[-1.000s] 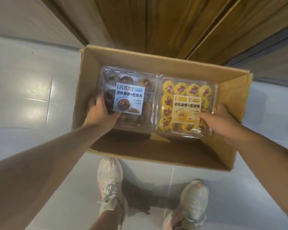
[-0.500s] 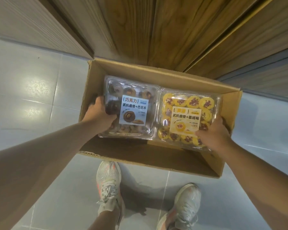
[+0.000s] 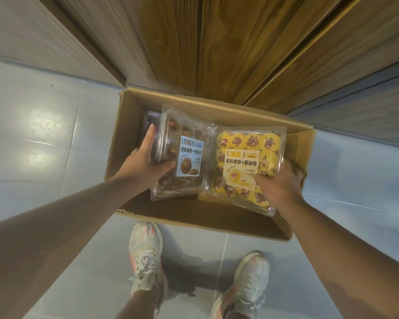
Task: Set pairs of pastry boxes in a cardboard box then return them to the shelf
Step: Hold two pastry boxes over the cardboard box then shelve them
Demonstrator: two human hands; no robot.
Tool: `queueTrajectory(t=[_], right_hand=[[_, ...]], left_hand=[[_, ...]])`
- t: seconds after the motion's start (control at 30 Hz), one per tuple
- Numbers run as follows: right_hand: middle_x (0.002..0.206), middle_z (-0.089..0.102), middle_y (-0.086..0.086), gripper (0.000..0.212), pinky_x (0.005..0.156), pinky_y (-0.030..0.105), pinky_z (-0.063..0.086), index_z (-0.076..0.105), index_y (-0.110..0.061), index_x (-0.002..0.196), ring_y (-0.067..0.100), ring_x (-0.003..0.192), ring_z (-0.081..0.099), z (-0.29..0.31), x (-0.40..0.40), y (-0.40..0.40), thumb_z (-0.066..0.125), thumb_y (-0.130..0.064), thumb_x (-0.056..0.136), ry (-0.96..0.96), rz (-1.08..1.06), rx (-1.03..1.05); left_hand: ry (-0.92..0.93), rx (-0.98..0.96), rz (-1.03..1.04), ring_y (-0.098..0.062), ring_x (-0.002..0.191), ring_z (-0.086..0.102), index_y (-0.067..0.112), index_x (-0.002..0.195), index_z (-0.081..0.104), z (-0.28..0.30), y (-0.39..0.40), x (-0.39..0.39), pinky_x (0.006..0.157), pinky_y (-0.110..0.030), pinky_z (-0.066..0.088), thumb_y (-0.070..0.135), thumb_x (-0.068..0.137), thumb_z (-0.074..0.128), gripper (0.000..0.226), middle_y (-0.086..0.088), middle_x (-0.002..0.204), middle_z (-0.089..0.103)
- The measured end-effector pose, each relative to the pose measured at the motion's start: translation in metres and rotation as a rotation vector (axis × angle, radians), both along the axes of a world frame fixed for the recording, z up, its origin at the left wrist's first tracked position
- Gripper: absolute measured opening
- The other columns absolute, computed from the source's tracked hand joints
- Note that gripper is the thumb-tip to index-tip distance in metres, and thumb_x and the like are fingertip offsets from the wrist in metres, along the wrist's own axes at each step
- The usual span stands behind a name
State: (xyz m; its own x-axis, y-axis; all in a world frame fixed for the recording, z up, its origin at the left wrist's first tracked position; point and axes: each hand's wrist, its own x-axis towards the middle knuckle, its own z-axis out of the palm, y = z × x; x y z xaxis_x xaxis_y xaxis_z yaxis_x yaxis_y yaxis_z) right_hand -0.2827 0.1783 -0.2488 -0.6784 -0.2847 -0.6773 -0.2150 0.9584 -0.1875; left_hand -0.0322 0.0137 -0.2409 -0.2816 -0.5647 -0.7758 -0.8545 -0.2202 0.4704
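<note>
Both forearms are bare, with no sleeve, watch or band in sight. The left hand (image 3: 145,166) and the right hand (image 3: 280,184) wear no gloves or rings. On the feet are pale grey-white mesh running shoes with white laces: the left shoe (image 3: 146,256) shows orange-pink accents along its side, and the right shoe (image 3: 245,286) has similar pinkish touches. The lower legs above them are bare.

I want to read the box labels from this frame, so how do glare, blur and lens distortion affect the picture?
Head view: bright glare patches on the floor tiles at left; soft reflections on the clear lids, yet the blue label and yellow label stay mostly legible; wide-angle bending splays the wooden panels outward; shoes cast shadows on the floor.
</note>
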Motion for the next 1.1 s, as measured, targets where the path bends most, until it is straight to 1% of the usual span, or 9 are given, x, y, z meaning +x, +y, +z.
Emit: queueTrajectory(t=[0.1, 0.2, 0.3, 0.4, 0.53, 0.73, 0.8, 0.93, 1.1], right_hand=[[0.143, 0.036, 0.013, 0.067, 0.106, 0.049, 0.043, 0.030, -0.023, 0.143, 0.039, 0.135, 0.038, -0.004, 0.000, 0.007, 0.071, -0.033, 0.091, -0.005, 0.003, 0.024], [0.125, 0.054, 0.004, 0.062, 0.075, 0.039, 0.057, 0.030, -0.022, 0.136, 0.033, 0.122, 0.057, -0.004, -0.005, 0.011, 0.072, -0.024, 0.091, -0.122, -0.057, -0.034], [0.125, 0.064, 0.004, 0.063, 0.083, 0.047, 0.060, 0.039, -0.023, 0.135, 0.032, 0.115, 0.064, 0.002, -0.011, 0.013, 0.079, -0.025, 0.087, -0.193, -0.095, -0.062], [0.122, 0.069, 0.003, 0.067, 0.089, 0.058, 0.058, 0.044, -0.027, 0.141, 0.030, 0.112, 0.068, 0.016, -0.007, 0.014, 0.081, -0.026, 0.085, -0.279, -0.138, -0.111], [0.122, 0.069, 0.000, 0.064, 0.093, 0.056, 0.057, 0.045, -0.026, 0.143, 0.026, 0.111, 0.069, 0.049, -0.001, 0.019, 0.078, -0.024, 0.088, -0.305, -0.168, -0.196], [0.134, 0.064, -0.005, 0.057, 0.098, 0.054, 0.056, 0.043, -0.033, 0.145, 0.023, 0.122, 0.063, 0.142, -0.003, 0.025, 0.070, -0.029, 0.095, -0.320, -0.185, -0.297], [0.129, 0.065, -0.007, 0.057, 0.097, 0.051, 0.057, 0.043, -0.033, 0.146, 0.021, 0.119, 0.064, 0.182, -0.008, 0.026, 0.069, -0.027, 0.095, -0.321, -0.169, -0.331], [0.120, 0.067, -0.013, 0.055, 0.081, 0.029, 0.058, 0.045, -0.039, 0.141, 0.009, 0.109, 0.065, 0.263, -0.017, 0.029, 0.071, -0.027, 0.094, -0.339, -0.157, -0.405], [0.120, 0.070, -0.009, 0.062, 0.075, 0.026, 0.058, 0.045, -0.046, 0.142, 0.006, 0.099, 0.070, 0.370, -0.025, 0.043, 0.075, -0.030, 0.090, -0.366, -0.186, -0.463]], left_hand=[[0.034, 0.032, 0.018, -0.013, 0.103, 0.065, 0.050, 0.157, -0.001, -0.011, -0.001, 0.004, 0.071, -0.032, 0.061, 0.027, 0.099, 0.065, 0.091, 0.001, 0.147, 0.054], [-0.038, 0.009, 0.005, -0.006, 0.081, 0.064, 0.034, 0.152, 0.017, -0.013, 0.003, 0.002, 0.058, -0.024, 0.054, 0.026, 0.102, 0.062, 0.068, 0.002, 0.116, 0.063], [-0.066, 0.032, 0.035, -0.009, 0.078, 0.064, 0.026, 0.147, 0.024, -0.012, 0.003, 0.002, 0.057, -0.025, 0.052, 0.025, 0.102, 0.061, 0.059, 0.007, 0.099, 0.060], [-0.076, 0.019, 0.017, -0.014, 0.081, 0.067, 0.032, 0.141, 0.025, 0.002, -0.001, 0.000, 0.063, -0.039, 0.063, 0.030, 0.100, 0.064, 0.056, 0.004, 0.103, 0.064], [-0.042, -0.033, -0.020, -0.018, 0.088, 0.067, 0.033, 0.137, 0.028, 0.034, -0.007, 0.005, 0.072, -0.044, 0.064, 0.033, 0.098, 0.066, 0.054, 0.003, 0.108, 0.063], [0.043, 0.035, 0.103, -0.020, 0.096, 0.068, 0.036, 0.132, 0.033, 0.132, -0.016, 0.007, 0.065, -0.035, 0.058, 0.017, 0.098, 0.067, 0.052, 0.002, 0.110, 0.066], [0.054, 0.051, 0.145, -0.026, 0.095, 0.073, 0.037, 0.132, 0.038, 0.171, -0.014, 0.013, 0.070, -0.042, 0.060, 0.018, 0.095, 0.072, 0.053, -0.005, 0.107, 0.073], [0.134, 0.056, 0.256, -0.030, 0.092, 0.076, 0.044, 0.122, 0.048, 0.263, -0.007, 0.017, 0.072, -0.042, 0.060, 0.022, 0.084, 0.083, 0.056, -0.013, 0.100, 0.078], [0.268, 0.021, 0.312, -0.027, 0.080, 0.079, 0.025, 0.130, 0.051, 0.384, 0.010, 0.021, 0.061, -0.029, 0.063, -0.001, 0.095, 0.066, 0.047, -0.015, 0.092, 0.080]])
